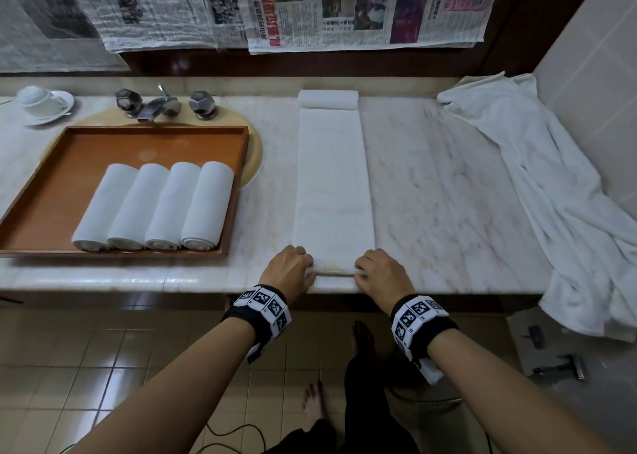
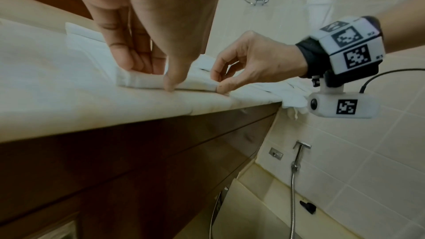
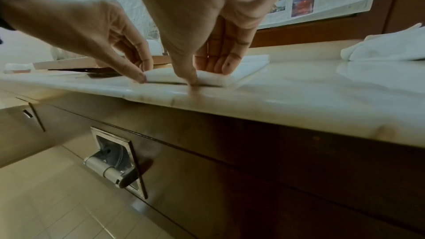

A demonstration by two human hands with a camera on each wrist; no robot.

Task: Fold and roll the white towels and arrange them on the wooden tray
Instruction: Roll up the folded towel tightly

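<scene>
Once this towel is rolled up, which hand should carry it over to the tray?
Left, probably. The wooden tray lies on the left hand's side; the right hand would have to cross over. For now both pinch the folded towel's near end.

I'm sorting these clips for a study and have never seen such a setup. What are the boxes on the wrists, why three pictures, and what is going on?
No machine here: a person works with bare hands. The patterned boxes are wrist bands carrying small cameras. One picture comes from a camera on the head; the other two look along each hand from the wrists.

On the marble counter lies a long folded towel. The left hand and right hand pinch its near end, starting a roll. A wooden tray holds four rolled towels. One more roll lies at the far end of the strip, and loose white cloth lies to the right. A tap and a cup stand behind the tray.
</scene>
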